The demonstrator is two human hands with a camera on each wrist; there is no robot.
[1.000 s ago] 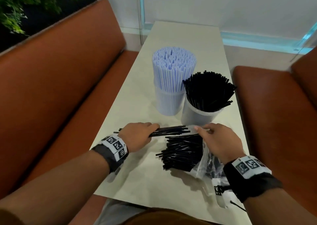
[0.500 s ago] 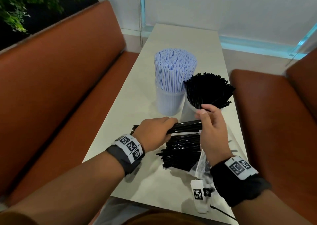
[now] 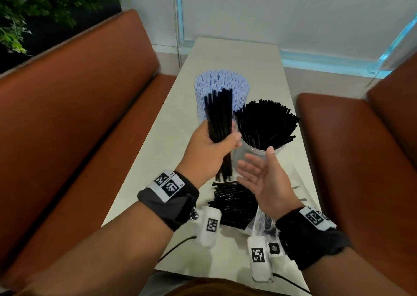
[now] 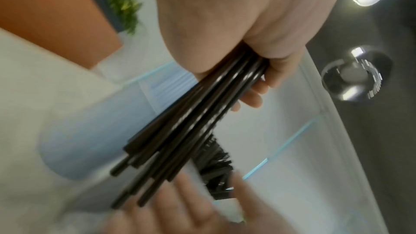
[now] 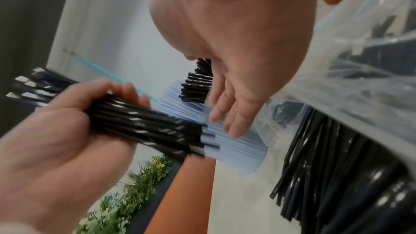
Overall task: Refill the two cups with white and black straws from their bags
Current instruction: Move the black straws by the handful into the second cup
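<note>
So the bundle of black straws [image 3: 218,117] is up off the table, held roughly upright, in front of the two cups. The left hand [image 3: 208,149] has its fingers and thumb wrapped around the middle of it, with straw ends sticking out both above and below the fist. The lower ends hang just above the loose pile of black straws [image 3: 234,203] lying on the table [image 3: 176,126]; that pile spills out of a clear plastic bag [image 3: 259,221] near the front edge.

The right hand [image 3: 264,178] is just right of the bundle's lower end, palm turned toward it, fingers straight and spread, gripping nothing. Whether the fingertips actually touch the straws is hard to say, the wrist views are pretty blurry there.

Behind the bundle: the cup of white straws [image 3: 222,86] on the left, packed tight and standing straight. Right beside it the clear cup of black straws [image 3: 266,122], with the straws fanned out and leaning to the right. The two cups look like they're touching or very nearly.

Both wrists have black bands with printed marker tags. Brown padded benches [image 3: 90,106] run along both sides of the table, and there's a green plant [image 3: 33,7] behind the left one
</note>
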